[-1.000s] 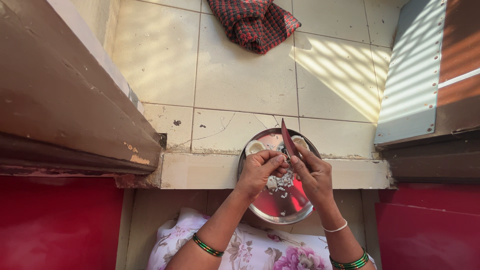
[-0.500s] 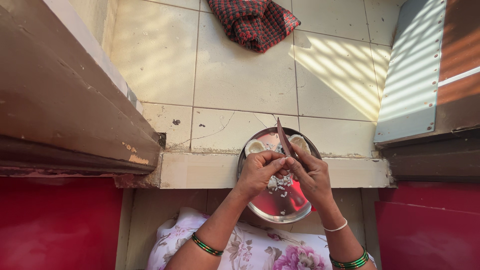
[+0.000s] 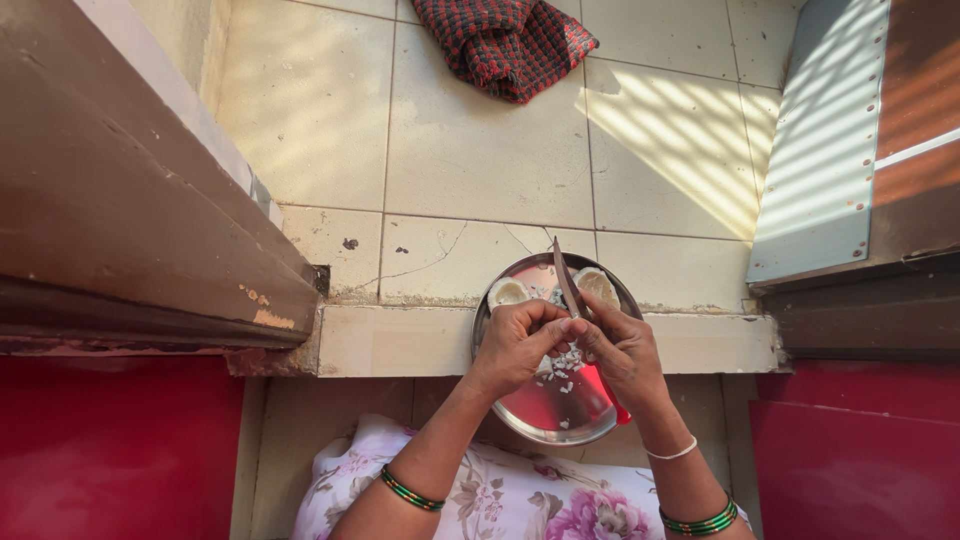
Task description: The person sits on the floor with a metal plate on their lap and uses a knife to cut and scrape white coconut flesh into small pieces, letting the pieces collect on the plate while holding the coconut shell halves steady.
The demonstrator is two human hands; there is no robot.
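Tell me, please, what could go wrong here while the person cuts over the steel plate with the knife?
1. The knife works right between the fingers of the left hand and the right hand, so a slip could cut a fingertip.
2. The steel plate lies across the step edge, partly beyond it over the lap; it may tip.
3. The small white pieces could scatter off the plate.

No packages, labels, signs or screens show anywhere here (not on floor or walls). Nothing printed is visible.
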